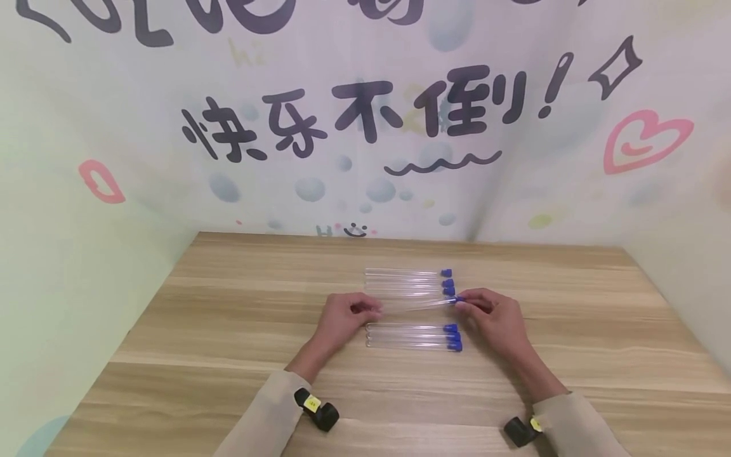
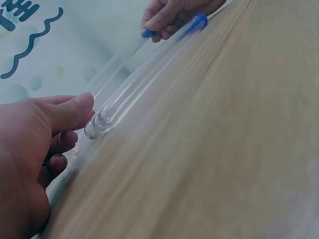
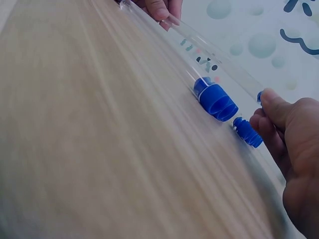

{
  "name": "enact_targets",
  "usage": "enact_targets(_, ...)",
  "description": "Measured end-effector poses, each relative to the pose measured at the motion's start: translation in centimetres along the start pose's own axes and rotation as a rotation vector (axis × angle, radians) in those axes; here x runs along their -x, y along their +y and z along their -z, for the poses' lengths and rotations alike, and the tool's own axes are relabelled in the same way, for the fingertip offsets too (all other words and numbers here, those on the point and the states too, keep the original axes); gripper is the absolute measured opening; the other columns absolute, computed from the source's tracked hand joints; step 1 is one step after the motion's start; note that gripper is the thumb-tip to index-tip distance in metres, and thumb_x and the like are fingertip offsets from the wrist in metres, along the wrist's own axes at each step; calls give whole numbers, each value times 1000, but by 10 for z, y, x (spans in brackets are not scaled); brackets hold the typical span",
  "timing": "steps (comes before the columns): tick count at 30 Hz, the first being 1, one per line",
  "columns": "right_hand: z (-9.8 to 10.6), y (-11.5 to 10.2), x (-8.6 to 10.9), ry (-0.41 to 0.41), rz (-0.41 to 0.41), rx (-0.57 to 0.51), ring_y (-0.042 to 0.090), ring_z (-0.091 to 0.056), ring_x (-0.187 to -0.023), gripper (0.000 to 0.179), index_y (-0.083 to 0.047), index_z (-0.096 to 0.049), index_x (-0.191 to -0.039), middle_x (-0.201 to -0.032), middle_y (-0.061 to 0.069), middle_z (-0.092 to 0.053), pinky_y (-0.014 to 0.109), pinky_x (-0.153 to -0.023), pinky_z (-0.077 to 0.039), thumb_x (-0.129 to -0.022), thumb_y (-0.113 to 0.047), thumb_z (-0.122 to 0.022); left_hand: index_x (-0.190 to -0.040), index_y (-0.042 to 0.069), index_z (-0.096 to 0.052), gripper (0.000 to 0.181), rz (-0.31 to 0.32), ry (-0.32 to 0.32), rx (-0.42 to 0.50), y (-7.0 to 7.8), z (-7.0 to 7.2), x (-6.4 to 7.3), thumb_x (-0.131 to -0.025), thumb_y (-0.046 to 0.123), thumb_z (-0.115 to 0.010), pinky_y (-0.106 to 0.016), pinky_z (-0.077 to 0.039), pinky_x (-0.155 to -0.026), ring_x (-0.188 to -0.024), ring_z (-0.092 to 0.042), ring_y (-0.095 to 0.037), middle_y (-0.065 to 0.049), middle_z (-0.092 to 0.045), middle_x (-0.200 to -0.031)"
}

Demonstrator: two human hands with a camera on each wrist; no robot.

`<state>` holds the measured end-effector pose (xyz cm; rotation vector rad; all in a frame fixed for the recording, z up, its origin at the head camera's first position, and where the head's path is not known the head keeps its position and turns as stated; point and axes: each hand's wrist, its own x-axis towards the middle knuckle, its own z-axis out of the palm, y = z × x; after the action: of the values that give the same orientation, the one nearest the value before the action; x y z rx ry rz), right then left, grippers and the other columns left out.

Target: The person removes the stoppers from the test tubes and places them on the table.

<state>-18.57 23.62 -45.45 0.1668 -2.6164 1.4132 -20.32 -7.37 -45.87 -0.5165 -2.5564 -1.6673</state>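
A clear test tube (image 1: pixel 422 305) with a blue cap is held sideways between my two hands, slightly tilted, its cap end higher in the head view. My left hand (image 1: pixel 348 311) pinches its clear end between thumb and fingers. At the other end, my right hand (image 1: pixel 493 317) pinches the blue cap (image 3: pixel 259 96). Just nearer to me than the held tube lie three capped test tubes (image 1: pixel 408 337), side by side with caps to the right. Beyond the hands, another group of capped tubes (image 1: pixel 402 283) lies the same way.
Everything lies on a wood-grain table (image 1: pixel 228 330). A pale printed curtain (image 1: pixel 342 190) with dark lettering stands along the table's back edge. Each wrist carries a small black camera, the left camera (image 1: pixel 316 409) at the sleeve cuff.
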Motion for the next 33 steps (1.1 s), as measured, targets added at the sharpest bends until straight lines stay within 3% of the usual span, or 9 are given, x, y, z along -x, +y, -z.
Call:
enact_targets(11, 1, 2, 2, -30, 5, 13, 13, -65, -93, 25, -14, -70, -106, -96, -3, -72, 14, -80, -46, -86, -29, -71, -93, 16, -74, 10, 36, 24, -12, -2, -2, 1, -83, 17, -75, -27, -51, -62, -71, -61, -11, 12, -68, -81)
enact_targets(22, 2, 0, 2, -5, 48, -4, 13, -65, -94, 24, -12, -69, -107, -99, 0, -71, 14, -79, -46, -89, -26, -69, -92, 15, -74, 9, 21, 76, -47, 2, 0, 1, -84, 16, -74, -26, -50, -65, -72, -60, -9, 10, -68, -81)
enact_targets(27, 2, -3, 1, 31, 63, 42, 15, -65, -96, 26, -11, -67, -111, -100, 1, -71, 12, -79, -45, -88, -23, -70, -92, 14, -74, 8, 30, 80, -57, 3, 1, 1, -84, 15, -74, -26, -50, -65, -71, -59, -10, 9, -68, -81)
enact_targets(33, 1, -2, 1, 29, 51, 115, 12, -65, -85, 21, -14, -70, -101, -92, -4, -71, 17, -74, -48, -85, -27, -74, -92, 12, -74, 9, 31, 77, -73, 3, 1, 1, -83, 14, -74, -26, -49, -64, -70, -58, -10, 9, -67, -79)
